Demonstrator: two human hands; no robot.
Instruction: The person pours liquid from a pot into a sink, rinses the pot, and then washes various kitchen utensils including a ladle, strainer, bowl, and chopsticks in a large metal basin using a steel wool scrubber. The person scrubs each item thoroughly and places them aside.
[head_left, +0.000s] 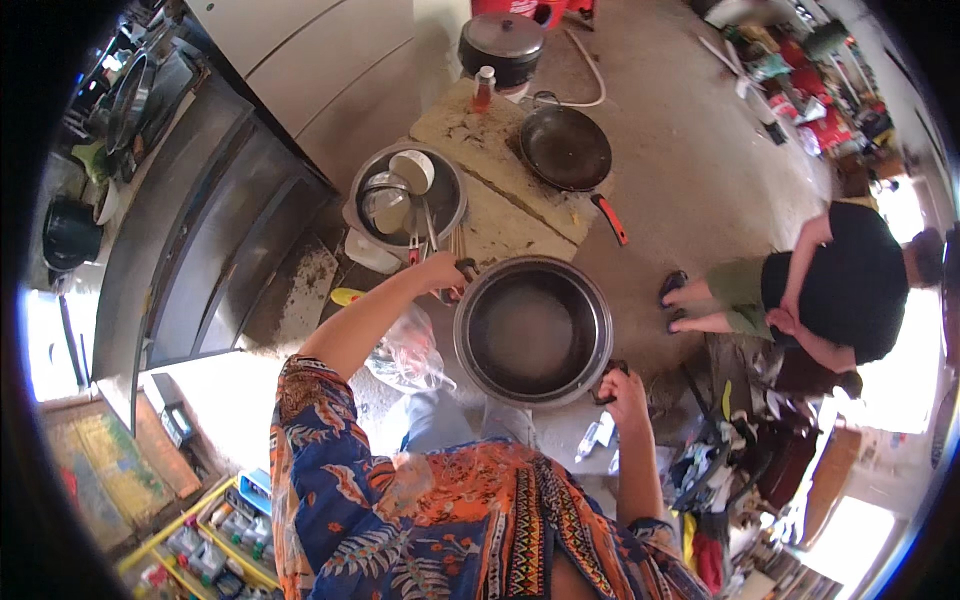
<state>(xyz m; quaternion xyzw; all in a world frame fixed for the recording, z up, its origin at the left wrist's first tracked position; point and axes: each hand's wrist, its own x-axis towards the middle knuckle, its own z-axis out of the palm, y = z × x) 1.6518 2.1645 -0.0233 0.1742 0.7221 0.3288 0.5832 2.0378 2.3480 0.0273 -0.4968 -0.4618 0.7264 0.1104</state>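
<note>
Between my hands I carry a large dark cooking pot [531, 335] with a wide rim and two side handles. The fingers of my left hand [444, 272] wrap round its upper left handle. On the lower right, my right hand [626, 394] grips the other handle. Looking down into the pot, I see a dark, dull inside; whether a little liquid lies at the bottom I cannot tell. Just beyond my left hand stands a metal basin [361, 222] holding a white-bottomed pan, a ladle and other utensils.
A frying pan [566, 148] with a red-tipped handle [609, 220] and a bottle [484, 88] stand on a stone slab [500, 205]. Behind is a lidded pot [502, 50]. Another person [835, 280] stands at the right. A plastic bag [408, 352] hangs below my left forearm.
</note>
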